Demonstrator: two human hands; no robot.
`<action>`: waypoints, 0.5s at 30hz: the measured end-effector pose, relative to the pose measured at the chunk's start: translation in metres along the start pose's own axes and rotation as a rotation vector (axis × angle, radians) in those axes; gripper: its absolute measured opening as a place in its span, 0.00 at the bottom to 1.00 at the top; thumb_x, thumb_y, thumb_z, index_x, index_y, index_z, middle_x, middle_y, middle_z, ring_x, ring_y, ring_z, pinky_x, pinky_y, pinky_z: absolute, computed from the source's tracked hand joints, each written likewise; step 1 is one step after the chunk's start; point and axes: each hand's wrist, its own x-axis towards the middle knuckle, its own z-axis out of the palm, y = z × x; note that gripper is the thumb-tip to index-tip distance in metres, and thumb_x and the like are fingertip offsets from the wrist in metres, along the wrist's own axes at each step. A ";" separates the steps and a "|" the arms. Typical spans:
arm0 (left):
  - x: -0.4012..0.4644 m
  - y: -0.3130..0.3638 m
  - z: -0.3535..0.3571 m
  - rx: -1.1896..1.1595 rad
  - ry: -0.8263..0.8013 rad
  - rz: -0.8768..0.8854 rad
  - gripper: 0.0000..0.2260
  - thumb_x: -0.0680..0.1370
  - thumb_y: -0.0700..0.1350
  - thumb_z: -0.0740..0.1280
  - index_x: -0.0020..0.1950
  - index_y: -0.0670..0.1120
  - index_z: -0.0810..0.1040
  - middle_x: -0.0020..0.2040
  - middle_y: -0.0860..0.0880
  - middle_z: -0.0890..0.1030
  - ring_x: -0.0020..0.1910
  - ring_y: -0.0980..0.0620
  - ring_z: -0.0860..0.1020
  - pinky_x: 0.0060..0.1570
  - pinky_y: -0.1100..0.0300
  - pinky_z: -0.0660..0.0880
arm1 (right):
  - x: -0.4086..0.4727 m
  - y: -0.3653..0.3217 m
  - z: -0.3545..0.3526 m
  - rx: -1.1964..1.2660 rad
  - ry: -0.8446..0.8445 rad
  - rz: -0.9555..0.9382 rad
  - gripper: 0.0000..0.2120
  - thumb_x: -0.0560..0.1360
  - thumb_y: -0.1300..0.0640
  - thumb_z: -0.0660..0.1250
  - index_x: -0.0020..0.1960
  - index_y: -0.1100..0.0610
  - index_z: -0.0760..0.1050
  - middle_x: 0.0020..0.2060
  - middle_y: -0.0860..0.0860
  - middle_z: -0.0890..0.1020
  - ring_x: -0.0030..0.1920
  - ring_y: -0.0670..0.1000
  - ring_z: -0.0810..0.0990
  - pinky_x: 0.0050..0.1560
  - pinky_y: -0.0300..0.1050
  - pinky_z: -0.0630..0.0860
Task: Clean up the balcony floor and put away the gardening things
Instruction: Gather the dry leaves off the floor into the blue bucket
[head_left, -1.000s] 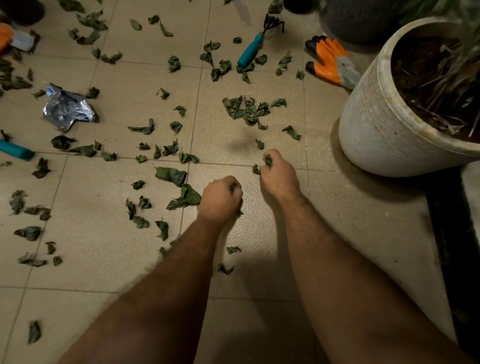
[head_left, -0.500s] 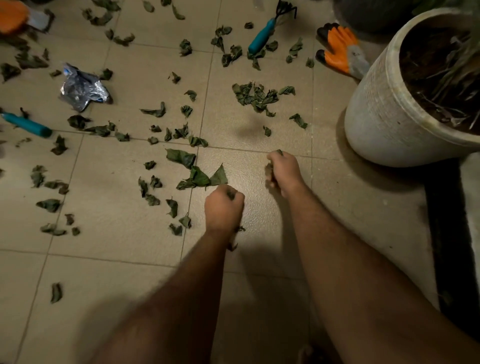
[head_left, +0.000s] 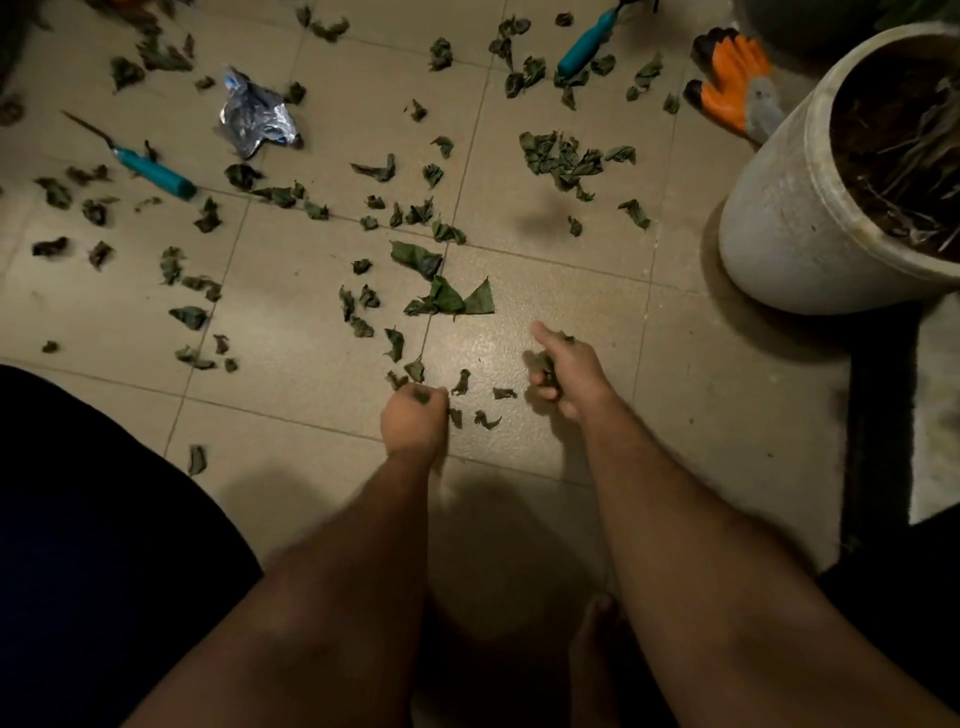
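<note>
Leaves (head_left: 543, 364) fill both fists, left hand (head_left: 414, 420) and right hand (head_left: 569, 371); more scattered just beyond.

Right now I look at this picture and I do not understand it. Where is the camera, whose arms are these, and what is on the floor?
The camera sits on a person's head and looks down, so the two bare arms are that person's own. There is no machine here. The left hand grips a few dry leaves, and the right hand also holds leaves, with its thumb sticking out. Many more loose leaves lie scattered on the tiled floor. Also on the floor: two teal-handled garden tools, a crumpled foil wrapper, an orange glove, and a white plant pot at the right.
</note>
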 end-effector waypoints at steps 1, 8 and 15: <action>-0.003 0.003 0.001 0.020 0.001 0.032 0.10 0.79 0.50 0.68 0.51 0.43 0.80 0.42 0.49 0.81 0.40 0.53 0.78 0.40 0.61 0.72 | -0.003 0.001 0.003 -0.154 0.016 -0.019 0.10 0.76 0.53 0.70 0.41 0.59 0.75 0.29 0.53 0.77 0.22 0.46 0.70 0.19 0.37 0.63; 0.016 0.017 0.020 0.289 0.038 0.269 0.16 0.75 0.54 0.72 0.57 0.45 0.78 0.52 0.47 0.79 0.49 0.49 0.78 0.49 0.54 0.77 | 0.006 0.030 0.014 -0.735 0.156 -0.265 0.06 0.74 0.60 0.70 0.43 0.56 0.73 0.36 0.50 0.77 0.34 0.48 0.74 0.32 0.40 0.69; 0.014 0.015 0.025 0.292 0.031 0.287 0.09 0.80 0.48 0.65 0.51 0.42 0.77 0.46 0.47 0.80 0.42 0.49 0.78 0.42 0.54 0.76 | 0.013 0.057 0.019 -1.115 0.165 -0.433 0.13 0.73 0.51 0.74 0.52 0.52 0.74 0.41 0.47 0.79 0.42 0.50 0.77 0.42 0.45 0.74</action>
